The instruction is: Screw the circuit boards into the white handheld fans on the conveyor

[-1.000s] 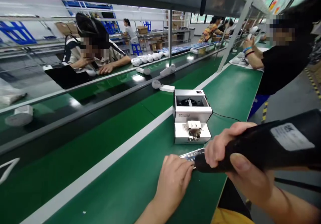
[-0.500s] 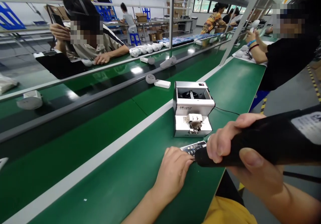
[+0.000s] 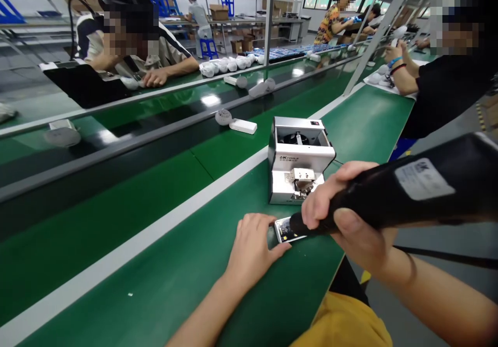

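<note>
My right hand point(image 3: 342, 207) is wrapped round a black electric screwdriver point(image 3: 404, 194), whose tip points down at a small white part with a circuit board point(image 3: 287, 230) lying on the green bench point(image 3: 155, 264). My left hand point(image 3: 252, 248) rests on the bench with its fingers pressed against the left end of that part, steadying it. Just behind the part stands a silver screw feeder box point(image 3: 298, 160).
A conveyor belt point(image 3: 116, 144) runs across beyond the white stripe, carrying white parts point(image 3: 237, 123). A person point(image 3: 128, 41) sits across the belt and another person in black point(image 3: 439, 82) works at the right. A black cable point(image 3: 439, 256) trails from the tool.
The view has tilted and shifted. The screwdriver tip and my right hand have moved left and down onto the white part, and my left hand has slid left along it.
</note>
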`<state>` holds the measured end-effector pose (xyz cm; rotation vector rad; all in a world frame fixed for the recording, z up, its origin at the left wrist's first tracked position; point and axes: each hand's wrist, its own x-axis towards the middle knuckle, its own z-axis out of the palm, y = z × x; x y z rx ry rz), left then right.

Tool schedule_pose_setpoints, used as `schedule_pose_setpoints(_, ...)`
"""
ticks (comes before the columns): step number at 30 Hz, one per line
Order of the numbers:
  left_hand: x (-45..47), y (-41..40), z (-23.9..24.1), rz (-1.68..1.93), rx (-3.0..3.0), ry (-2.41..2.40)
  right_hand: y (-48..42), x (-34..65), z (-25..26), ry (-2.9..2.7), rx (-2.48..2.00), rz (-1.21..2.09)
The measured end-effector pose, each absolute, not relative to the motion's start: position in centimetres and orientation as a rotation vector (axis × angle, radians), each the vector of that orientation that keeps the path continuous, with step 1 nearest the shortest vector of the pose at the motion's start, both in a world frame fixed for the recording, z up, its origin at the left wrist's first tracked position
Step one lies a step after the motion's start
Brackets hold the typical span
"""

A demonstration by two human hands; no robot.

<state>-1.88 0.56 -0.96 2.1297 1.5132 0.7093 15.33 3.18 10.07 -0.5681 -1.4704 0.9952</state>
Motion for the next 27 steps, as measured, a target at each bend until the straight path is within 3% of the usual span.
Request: schedule_pose_setpoints(27, -1.6, 0.7, -1.3, 0.656, 2.18, 1.517, 6.5, 11.9, 7.1, -1.459, -0.517, 1.135)
